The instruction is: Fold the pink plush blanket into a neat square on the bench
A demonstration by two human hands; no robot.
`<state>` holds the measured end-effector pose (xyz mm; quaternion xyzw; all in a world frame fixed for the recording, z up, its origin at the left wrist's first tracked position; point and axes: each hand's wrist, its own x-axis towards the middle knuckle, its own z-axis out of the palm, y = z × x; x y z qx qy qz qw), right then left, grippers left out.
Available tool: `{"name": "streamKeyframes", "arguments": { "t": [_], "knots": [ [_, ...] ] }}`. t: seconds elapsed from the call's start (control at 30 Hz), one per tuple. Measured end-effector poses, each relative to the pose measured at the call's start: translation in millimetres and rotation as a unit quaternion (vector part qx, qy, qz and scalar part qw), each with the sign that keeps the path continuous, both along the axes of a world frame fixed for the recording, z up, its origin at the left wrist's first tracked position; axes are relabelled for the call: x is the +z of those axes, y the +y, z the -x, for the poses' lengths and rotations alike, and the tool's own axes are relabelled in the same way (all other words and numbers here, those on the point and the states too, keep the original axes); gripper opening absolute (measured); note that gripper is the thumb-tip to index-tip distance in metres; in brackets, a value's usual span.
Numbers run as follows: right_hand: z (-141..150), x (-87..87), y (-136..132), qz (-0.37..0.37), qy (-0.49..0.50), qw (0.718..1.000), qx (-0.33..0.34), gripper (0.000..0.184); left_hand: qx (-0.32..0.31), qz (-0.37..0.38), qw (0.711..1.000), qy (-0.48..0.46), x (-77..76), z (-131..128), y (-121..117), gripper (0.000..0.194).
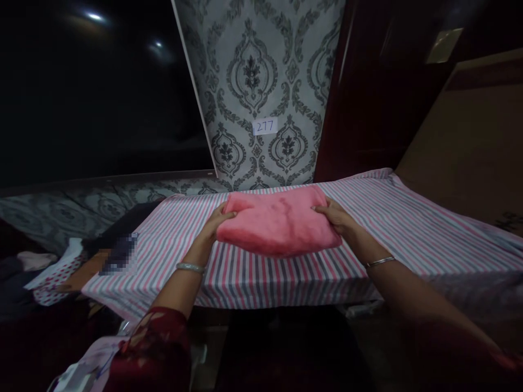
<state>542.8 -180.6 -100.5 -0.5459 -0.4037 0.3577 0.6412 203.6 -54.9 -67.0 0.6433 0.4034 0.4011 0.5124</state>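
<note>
A folded pink cloth (278,223), plush and thick like a towel or small blanket, is held between my two hands above the striped tablecloth (261,283). At its left end my left hand (218,219) grips it, thumb on top and fingers hidden beneath. The right end is pinched by my right hand (337,216) in the same way. Darker pink patches show along the cloth's front edge and surface. Whether its underside touches the table cannot be made out.
A large dark television screen (98,98) stands at the back left. Behind the table is patterned wallpaper (251,71) with a paper label (265,126) reading 277. A brown cardboard panel (469,136) rises at the right. Clothes (57,277) and a blurred-out item (120,253) lie at the left.
</note>
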Motion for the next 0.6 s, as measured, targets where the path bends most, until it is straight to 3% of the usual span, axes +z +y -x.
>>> {"name": "streamKeyframes", "arguments": {
  "t": [0.1,0.17,0.23,0.3,0.4,0.47,0.6],
  "knots": [
    [-15,24.0,-2,-0.043,-0.046,0.998,-0.001,0.064,0.006,-0.059,0.997,-0.045,18.9,8,-1,0.066],
    [-20,26.6,-3,-0.047,-0.063,0.997,0.002,0.065,0.023,-0.047,0.997,-0.057,13.1,15,-2,0.069],
    [-21,14.1,-6,-0.011,-0.075,0.997,0.01,0.063,0.016,0.019,0.999,-0.037,-9.0,22,-5,0.068],
    [-19,-10.0,-9,0.08,-0.085,0.993,0.017,0.057,0.012,0.092,0.995,0.021,-39.7,30,-9,0.063],
    [-20,-47.7,-10,0.196,-0.082,0.977,-0.018,0.051,0.079,0.093,0.986,0.112,-75.4,41,-5,0.051],
    [-24,-61.2,-4,0.195,-0.089,0.975,-0.065,0.052,0.124,0.067,0.981,0.135,-80.9,45,5,0.047],
    [-30,-56.6,23,0.168,-0.171,0.966,-0.095,0.05,0.147,0.029,0.979,0.137,-61.9,35,37,0.038]
  ]
}}
